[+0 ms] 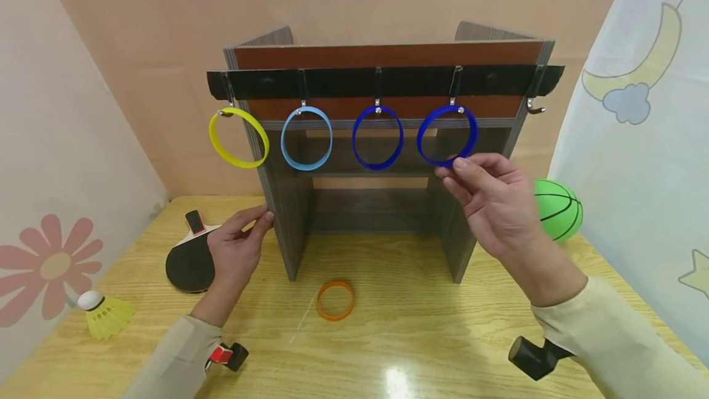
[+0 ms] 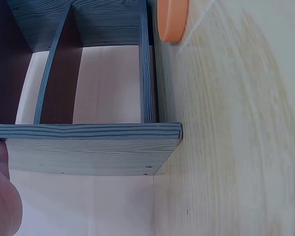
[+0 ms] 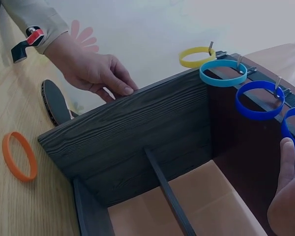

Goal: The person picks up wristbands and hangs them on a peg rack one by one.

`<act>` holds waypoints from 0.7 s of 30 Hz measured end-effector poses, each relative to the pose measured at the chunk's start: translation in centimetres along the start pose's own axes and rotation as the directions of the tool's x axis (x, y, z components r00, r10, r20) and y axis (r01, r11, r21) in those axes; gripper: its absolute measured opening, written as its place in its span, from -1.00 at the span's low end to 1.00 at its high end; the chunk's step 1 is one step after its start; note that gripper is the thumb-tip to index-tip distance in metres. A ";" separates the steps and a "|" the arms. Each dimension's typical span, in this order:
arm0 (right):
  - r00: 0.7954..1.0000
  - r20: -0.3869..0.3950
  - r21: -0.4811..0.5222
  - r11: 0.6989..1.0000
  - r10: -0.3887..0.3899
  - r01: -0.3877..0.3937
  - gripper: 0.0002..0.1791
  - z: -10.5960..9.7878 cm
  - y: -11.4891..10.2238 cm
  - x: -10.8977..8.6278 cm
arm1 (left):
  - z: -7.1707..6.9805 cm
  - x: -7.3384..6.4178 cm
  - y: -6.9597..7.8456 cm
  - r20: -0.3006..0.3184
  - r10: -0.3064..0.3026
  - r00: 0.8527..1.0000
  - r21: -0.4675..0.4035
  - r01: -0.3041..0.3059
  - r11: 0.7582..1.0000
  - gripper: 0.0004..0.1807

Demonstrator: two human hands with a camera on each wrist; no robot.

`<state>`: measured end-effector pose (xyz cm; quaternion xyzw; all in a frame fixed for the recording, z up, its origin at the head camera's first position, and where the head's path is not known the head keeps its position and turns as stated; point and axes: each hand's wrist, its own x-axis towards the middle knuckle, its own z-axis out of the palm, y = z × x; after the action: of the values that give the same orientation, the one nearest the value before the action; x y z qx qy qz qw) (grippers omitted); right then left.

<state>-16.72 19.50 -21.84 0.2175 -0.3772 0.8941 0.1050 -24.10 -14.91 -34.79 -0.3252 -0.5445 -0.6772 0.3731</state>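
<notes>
My right hand [image 1: 501, 202] pinches the bottom of a dark blue wristband [image 1: 422, 140], whose top hangs at the fourth hook from the left. On the left, my left hand [image 1: 238, 245] holds the front edge of the side panel of a grey wooden shelf [image 1: 284, 220], thumb and fingertips at that edge. Another dark blue wristband [image 1: 401, 140], a light blue wristband [image 1: 283, 140] and a yellow wristband [image 1: 238, 162] hang from hooks along a black strip [image 1: 343, 82]. At its right end, a metal hook [image 1: 536, 108] carries no band.
An orange wristband [image 1: 351, 306] lies on the wooden table [image 1: 399, 325] in front of the shelf. Left of the shelf are a table tennis paddle [image 1: 188, 266] and a yellow shuttlecock [image 1: 109, 318]. Behind my right wrist sits a green ball [image 1: 559, 209].
</notes>
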 end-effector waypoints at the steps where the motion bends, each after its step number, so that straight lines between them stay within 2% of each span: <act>1: 1.000 0.000 -0.008 1.000 0.000 0.000 -0.88 -0.1 0.1 0.0 | 0.0 0.0 0.1 -0.001 0.000 1.000 -0.004 0.000 1.000 -0.82; 2: 1.000 -0.001 -0.016 1.000 0.000 0.000 -0.88 -0.1 0.2 -0.1 | 0.4 0.2 0.9 -0.003 0.000 1.000 0.022 0.000 1.000 -0.83; 7: 1.000 0.002 -0.065 0.998 -0.001 0.002 -0.88 -0.5 0.6 -0.6 | 0.5 0.3 0.9 -0.004 0.000 1.000 0.015 0.000 1.000 -0.77; 13: 0.999 0.035 -0.107 0.994 -0.003 0.007 -0.85 -0.9 1.9 -1.4 | 0.5 0.3 1.0 -0.003 -0.004 1.000 0.008 0.004 1.000 -0.80; 17: 0.998 0.059 -0.146 0.989 0.021 -0.012 -0.84 -1.3 3.2 -2.1 | 0.5 0.2 1.1 -0.011 -0.002 1.000 0.015 0.002 1.000 -0.86; 21: 0.995 0.057 -0.223 0.972 0.086 -0.071 -0.81 -1.7 4.6 -2.8 | 0.6 0.3 1.1 -0.014 0.001 1.000 0.021 0.000 1.000 -0.87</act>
<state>-16.38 17.46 -27.17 0.2188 -0.4856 0.8425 0.0804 -23.24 -14.51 -33.89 -0.3167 -0.5488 -0.6736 0.3805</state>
